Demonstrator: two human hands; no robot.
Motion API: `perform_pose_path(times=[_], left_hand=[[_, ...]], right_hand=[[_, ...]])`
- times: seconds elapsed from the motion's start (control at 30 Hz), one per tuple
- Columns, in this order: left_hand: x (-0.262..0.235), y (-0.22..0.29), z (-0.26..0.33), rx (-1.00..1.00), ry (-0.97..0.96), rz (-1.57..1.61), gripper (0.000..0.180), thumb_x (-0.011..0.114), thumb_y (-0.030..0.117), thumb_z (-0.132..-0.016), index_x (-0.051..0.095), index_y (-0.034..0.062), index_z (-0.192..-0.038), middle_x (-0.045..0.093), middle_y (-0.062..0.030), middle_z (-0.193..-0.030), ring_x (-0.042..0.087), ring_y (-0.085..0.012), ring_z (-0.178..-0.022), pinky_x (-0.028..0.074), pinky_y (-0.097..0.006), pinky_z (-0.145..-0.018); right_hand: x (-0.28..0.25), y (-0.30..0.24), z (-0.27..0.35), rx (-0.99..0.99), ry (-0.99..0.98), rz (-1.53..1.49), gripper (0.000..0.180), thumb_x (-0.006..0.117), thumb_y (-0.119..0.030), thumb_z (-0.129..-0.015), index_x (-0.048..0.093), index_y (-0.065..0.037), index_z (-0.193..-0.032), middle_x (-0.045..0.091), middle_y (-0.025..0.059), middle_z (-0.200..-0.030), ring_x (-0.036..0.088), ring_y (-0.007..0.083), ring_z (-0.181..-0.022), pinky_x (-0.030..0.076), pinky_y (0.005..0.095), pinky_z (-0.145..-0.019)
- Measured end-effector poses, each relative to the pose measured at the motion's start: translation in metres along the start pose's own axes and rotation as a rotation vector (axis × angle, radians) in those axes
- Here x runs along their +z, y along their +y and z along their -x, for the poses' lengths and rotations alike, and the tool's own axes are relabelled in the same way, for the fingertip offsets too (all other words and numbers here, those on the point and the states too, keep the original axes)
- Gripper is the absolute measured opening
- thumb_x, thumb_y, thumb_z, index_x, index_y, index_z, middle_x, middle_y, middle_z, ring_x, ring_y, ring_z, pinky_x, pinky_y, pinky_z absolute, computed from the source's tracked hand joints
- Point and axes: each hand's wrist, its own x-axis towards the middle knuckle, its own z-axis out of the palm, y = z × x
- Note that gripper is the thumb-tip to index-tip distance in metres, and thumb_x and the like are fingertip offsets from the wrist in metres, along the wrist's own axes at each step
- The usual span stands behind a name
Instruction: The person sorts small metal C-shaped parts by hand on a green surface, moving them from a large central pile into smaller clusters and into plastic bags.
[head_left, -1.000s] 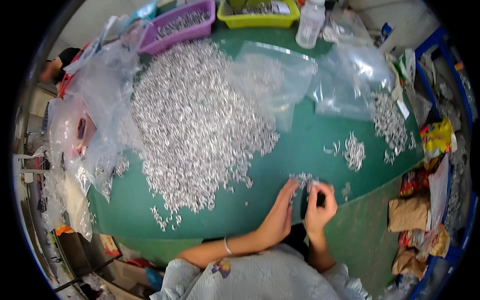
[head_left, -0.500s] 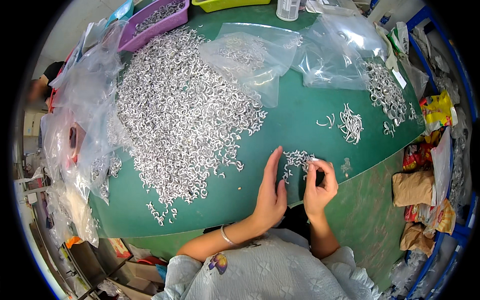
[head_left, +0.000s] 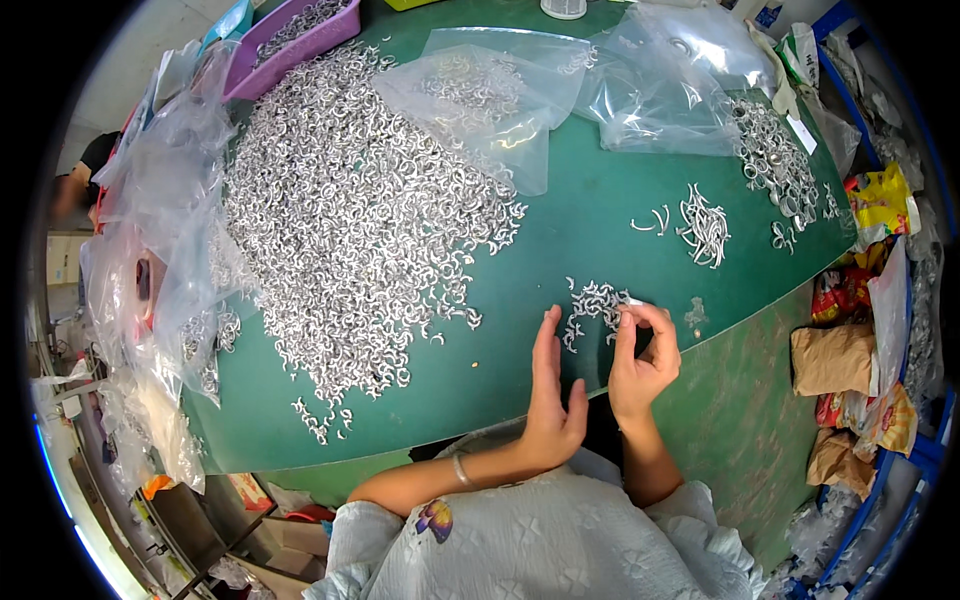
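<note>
Pieces of metal point(head_left: 596, 300) are placed close, presumably for easy reach, left fingers point(head_left: 545, 348) being spread, right fingers point(head_left: 655, 320) pinched together, their content unclear.

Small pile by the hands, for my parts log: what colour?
The small pile is silvery grey, seen best in the head view.

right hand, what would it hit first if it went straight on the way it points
Likely the small cluster of curved silvery pieces just ahead of the right hand, though its height above them is unclear.
</note>
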Motion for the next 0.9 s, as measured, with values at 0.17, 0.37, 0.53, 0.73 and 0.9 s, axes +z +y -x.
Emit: perform_pose_path(times=[0.17, 0.37, 0.53, 0.73, 0.9], left_hand=[[0.021, -0.009, -0.017, 0.103, 0.104, 0.078, 0.084, 0.036, -0.016, -0.081, -0.005, 0.0002, -0.153, -0.002, -0.0227, -0.161, -0.002, -0.0333, -0.15, -0.003, -0.045, -0.119], [0.015, -0.006, -0.04, 0.12, 0.193, 0.097, 0.085, 0.034, -0.019, -0.079, 0.0, 0.0022, -0.154, 0.005, -0.0236, -0.16, 0.002, -0.0324, -0.15, 0.001, -0.044, -0.12], [0.019, -0.004, -0.052, 0.007, 0.111, 0.124, 0.085, 0.031, -0.021, -0.079, 0.002, 0.004, -0.154, 0.012, -0.0244, -0.159, 0.008, -0.033, -0.15, 0.007, -0.043, -0.12], [0.008, 0.002, -0.058, 0.074, 0.154, -0.023, 0.082, 0.03, -0.021, -0.079, 0.006, 0.0033, -0.154, 0.016, -0.0249, -0.157, 0.012, -0.0345, -0.149, 0.011, -0.042, -0.12], [0.008, -0.001, -0.06, -0.025, 0.071, 0.157, 0.08, 0.031, -0.02, -0.081, 0.007, 0.0024, -0.154, 0.019, -0.025, -0.156, 0.02, -0.0344, -0.147, 0.015, -0.042, -0.12]], right_hand=[[0.0, 0.001, 0.0, -0.009, -0.001, 0.008, 0.019, 0.064, 0.012, -0.082, 0.063, 0.001, -0.097, 0.067, 0.0096, -0.086, 0.058, 0.0189, -0.071, 0.046, 0.0304, -0.07], [0.0, 0.002, 0.001, -0.019, 0.007, 0.001, 0.019, 0.064, 0.012, -0.082, 0.063, 0.001, -0.097, 0.067, 0.0098, -0.087, 0.058, 0.0188, -0.071, 0.046, 0.0297, -0.069], [-0.001, 0.003, -0.001, -0.014, 0.022, 0.015, 0.018, 0.064, 0.012, -0.082, 0.063, 0.002, -0.097, 0.066, 0.01, -0.086, 0.058, 0.0185, -0.071, 0.046, 0.0289, -0.067], [0.0, 0.004, -0.001, -0.015, 0.042, -0.001, 0.018, 0.064, 0.011, -0.083, 0.063, 0.002, -0.098, 0.066, 0.0097, -0.085, 0.057, 0.0174, -0.069, 0.046, 0.028, -0.065], [0.0, 0.001, -0.002, -0.025, 0.032, 0.011, 0.017, 0.064, 0.011, -0.083, 0.063, 0.002, -0.098, 0.066, 0.0095, -0.084, 0.057, 0.0168, -0.069, 0.046, 0.0276, -0.064]])
